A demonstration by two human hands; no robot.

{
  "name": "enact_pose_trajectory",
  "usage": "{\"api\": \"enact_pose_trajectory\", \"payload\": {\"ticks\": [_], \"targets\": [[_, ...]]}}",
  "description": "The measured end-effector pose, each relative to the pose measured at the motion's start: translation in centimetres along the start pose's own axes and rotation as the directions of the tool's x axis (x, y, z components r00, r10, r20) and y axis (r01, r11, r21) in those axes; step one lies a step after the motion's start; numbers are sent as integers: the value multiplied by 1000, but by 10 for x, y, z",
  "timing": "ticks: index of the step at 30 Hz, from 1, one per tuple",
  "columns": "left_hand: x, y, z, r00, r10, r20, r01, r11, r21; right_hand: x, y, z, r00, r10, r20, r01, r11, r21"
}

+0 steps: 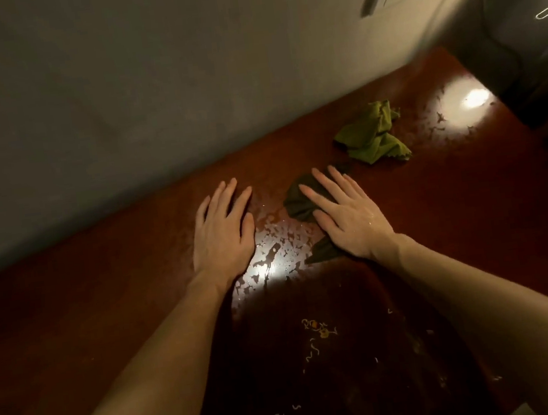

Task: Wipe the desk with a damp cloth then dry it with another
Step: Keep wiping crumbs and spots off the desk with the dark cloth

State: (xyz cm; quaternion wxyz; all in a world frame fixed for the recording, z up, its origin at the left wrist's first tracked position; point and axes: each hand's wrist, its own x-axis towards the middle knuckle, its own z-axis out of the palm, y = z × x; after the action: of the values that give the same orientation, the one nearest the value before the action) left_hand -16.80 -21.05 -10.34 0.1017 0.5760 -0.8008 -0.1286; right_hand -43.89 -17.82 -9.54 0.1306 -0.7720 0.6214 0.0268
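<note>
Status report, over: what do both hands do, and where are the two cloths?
Left hand flat on desk, fingers straight. Right hand presses dark cloth down. Light green cloth crumpled beyond, untouched. Wet patches between hands.

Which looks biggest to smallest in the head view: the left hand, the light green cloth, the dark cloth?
1. Left hand, though it is nearer the camera.
2. Light green cloth.
3. Dark cloth, unsure: the right hand covers much of it.
</note>
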Motion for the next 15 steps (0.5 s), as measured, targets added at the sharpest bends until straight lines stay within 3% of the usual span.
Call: {"api": "enact_pose_trajectory", "payload": {"ticks": [4, 8, 15], "targets": [[-1, -1, -2, 1000, 3, 4, -3, 1000, -18, -52, -32, 3, 983, -154, 104, 152, 988, 21], [1, 1, -3, 1000, -14, 9, 14, 1000, -9, -99, -66, 21, 996, 18, 91, -28, 994, 104], [2, -2, -1, 1000, 0, 9, 0, 1000, -8, -56, -64, 13, 975, 219, 31, -222, 968, 120]]}}
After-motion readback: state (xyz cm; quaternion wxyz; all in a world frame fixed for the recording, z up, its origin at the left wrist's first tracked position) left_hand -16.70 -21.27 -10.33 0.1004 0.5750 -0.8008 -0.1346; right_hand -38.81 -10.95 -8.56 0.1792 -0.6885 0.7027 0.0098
